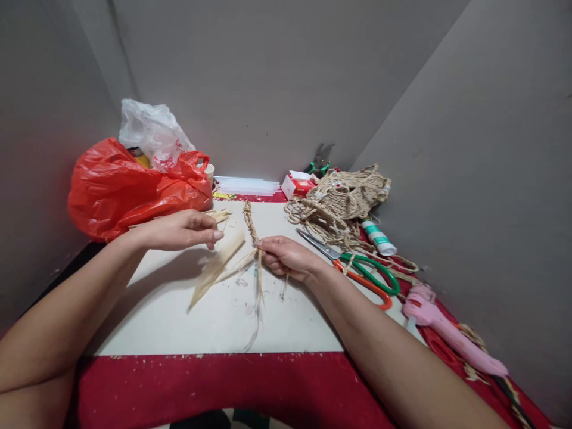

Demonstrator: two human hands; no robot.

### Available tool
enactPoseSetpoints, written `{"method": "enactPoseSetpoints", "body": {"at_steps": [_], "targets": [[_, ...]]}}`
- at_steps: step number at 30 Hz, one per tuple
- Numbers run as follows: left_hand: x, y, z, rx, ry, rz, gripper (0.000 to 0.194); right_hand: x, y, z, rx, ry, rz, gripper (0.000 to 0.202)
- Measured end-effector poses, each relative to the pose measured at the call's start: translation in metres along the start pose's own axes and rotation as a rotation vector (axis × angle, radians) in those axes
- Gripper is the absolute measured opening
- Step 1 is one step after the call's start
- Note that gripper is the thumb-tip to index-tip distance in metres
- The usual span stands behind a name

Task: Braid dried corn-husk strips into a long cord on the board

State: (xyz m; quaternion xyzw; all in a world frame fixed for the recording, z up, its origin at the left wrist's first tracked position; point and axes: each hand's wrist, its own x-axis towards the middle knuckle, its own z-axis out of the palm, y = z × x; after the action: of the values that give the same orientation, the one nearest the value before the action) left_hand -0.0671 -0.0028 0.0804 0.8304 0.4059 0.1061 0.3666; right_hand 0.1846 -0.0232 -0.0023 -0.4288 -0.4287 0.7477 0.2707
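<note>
My right hand (286,256) pinches the lower part of a thin braid of dried husk (249,217), which lies up the white board (156,322). Loose strands hang below the pinch toward the board's near edge. A wide, pale strip of husk (214,274), blurred by motion, slants below and to the left of the braid. Just above that strip is my left hand (190,230), its fingers curled in against the thumb. A thin fibre shows by the thumb, but I cannot make out what the fingers hold. More husk strips (218,215) lie behind my left hand.
Scissors (357,268) with green and orange handles lie right of my right hand. Beyond are a heap of braided cord (348,196) and a white-green spool (378,238). A pink glue gun (456,333) rests at right, an orange bag (134,190) at left, glue sticks (248,186) behind.
</note>
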Motion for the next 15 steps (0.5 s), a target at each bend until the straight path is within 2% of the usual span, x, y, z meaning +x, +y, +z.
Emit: {"method": "enactPoseSetpoints", "body": {"at_steps": [1, 3, 5, 6, 12, 15], "targets": [[0.000, -0.008, -0.001, 0.010, 0.010, -0.046, 0.031, 0.000, 0.000, 0.000, 0.002, -0.001, 0.002, 0.035], [0.005, -0.022, -0.002, 0.020, 0.145, -0.138, 0.031, 0.001, 0.000, 0.000, 0.001, -0.004, 0.004, 0.035], [0.014, -0.029, 0.003, 0.029, 0.252, -0.185, 0.031, 0.001, 0.000, 0.000, -0.005, -0.007, 0.006, 0.035], [0.020, -0.029, 0.008, 0.044, 0.270, -0.189, 0.030, 0.001, 0.000, 0.000, -0.007, -0.008, 0.007, 0.035], [0.061, -0.020, 0.047, 0.388, 0.254, -0.205, 0.025, 0.001, -0.002, -0.001, -0.016, -0.016, 0.008, 0.031], [0.071, -0.023, 0.056, 0.472, 0.259, -0.227, 0.016, 0.001, -0.002, -0.001, -0.015, -0.007, -0.002, 0.030]]}}
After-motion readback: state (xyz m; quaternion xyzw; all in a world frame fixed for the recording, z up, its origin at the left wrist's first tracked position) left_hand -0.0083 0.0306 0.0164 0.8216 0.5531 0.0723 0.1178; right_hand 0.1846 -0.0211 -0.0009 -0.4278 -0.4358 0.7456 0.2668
